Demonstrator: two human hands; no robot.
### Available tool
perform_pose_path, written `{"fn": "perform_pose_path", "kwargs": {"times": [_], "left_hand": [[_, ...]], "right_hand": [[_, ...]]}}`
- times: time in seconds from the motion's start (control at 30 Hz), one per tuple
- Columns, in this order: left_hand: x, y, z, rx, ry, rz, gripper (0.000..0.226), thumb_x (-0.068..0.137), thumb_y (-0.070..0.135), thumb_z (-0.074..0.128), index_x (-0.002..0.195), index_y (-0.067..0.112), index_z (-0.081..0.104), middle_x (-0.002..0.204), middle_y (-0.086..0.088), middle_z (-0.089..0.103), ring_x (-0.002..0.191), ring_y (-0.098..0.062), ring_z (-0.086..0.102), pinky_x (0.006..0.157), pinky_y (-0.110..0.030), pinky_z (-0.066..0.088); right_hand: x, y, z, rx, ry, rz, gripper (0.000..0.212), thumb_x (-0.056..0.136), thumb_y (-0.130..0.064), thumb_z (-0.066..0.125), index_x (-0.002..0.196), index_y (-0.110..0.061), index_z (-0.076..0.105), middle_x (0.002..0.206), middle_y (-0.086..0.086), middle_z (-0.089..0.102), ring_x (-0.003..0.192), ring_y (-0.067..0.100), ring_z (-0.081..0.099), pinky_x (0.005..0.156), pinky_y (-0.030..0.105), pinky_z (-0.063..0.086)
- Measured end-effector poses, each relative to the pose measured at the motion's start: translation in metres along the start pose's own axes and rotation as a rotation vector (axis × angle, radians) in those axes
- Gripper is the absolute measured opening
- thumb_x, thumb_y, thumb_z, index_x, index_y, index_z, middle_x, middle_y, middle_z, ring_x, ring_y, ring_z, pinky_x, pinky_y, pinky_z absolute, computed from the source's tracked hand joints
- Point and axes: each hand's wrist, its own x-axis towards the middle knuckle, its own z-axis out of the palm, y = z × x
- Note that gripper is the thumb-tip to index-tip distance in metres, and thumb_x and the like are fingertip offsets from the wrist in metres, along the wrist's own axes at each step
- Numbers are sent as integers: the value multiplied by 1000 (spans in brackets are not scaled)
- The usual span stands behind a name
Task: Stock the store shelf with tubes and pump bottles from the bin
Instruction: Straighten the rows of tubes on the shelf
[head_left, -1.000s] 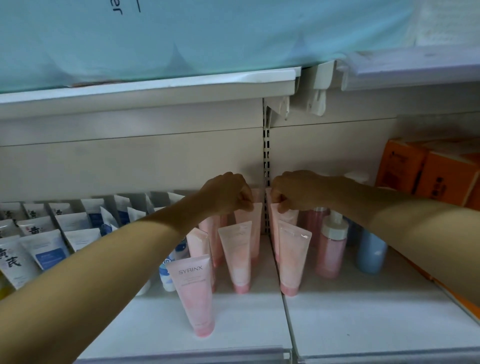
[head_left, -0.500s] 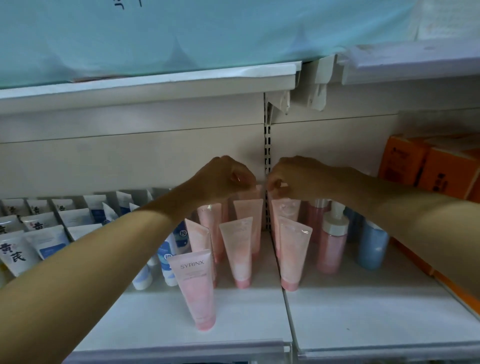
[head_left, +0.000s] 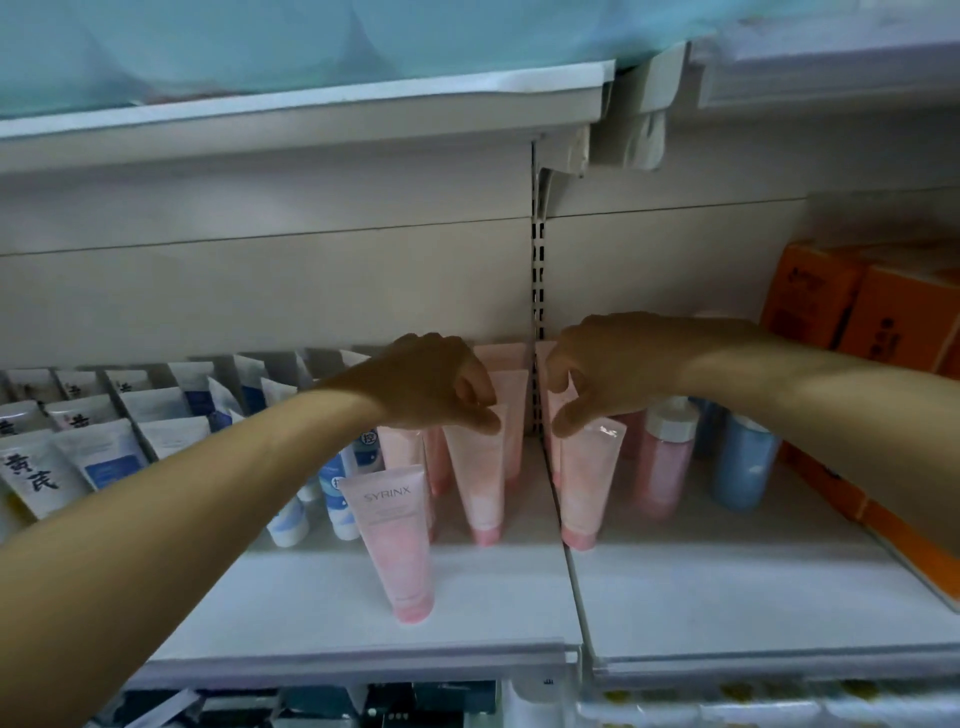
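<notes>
Head view: both hands at the crimped tops of pink tubes, squaring up the rows on the shelf.

Left hand (head_left: 441, 387) pinching the top edge of a pink tube (head_left: 480, 467) left of the shelf seam, right hand (head_left: 597, 374) pinching the top of its neighbour (head_left: 589, 483) right of the seam, likely held high to steer each upright on its cap without toppling those behind. Front tube (head_left: 397, 540) standing alone, label facing out. Pump bottle (head_left: 665, 457) just beside, blue bottle (head_left: 743, 467) further right. Shelf (head_left: 727, 597) bare in front. Bin not in view.
</notes>
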Motion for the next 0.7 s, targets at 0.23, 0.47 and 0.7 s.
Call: {"fn": "perform_pose_path", "kwargs": {"times": [0.23,0.47,0.7], "left_hand": [[-4,-6,19,88,-7,0,28,82,48,69,91,21,69,89,7,70,83,-13,63,81,-30,50],[-2,-7,23,13,88,40,18,89,37,65,93,22,74,67,22,52,64,8,49,59,-10,31],[-2,-3,26,-63,120,64,18,86,35,70,97,23,77,90,10,74,78,-1,64,77,-21,50]], "right_hand": [[-26,1,29,182,10,90,57,80,-43,73,128,-24,48,105,-6,56,86,11,53,74,28,46],[-28,4,41,234,132,148,11,87,-21,66,83,-12,61,79,1,59,67,11,54,66,32,47],[-30,9,42,274,160,94,6,89,-20,65,91,-15,67,88,-2,66,79,13,61,78,36,51]]}}
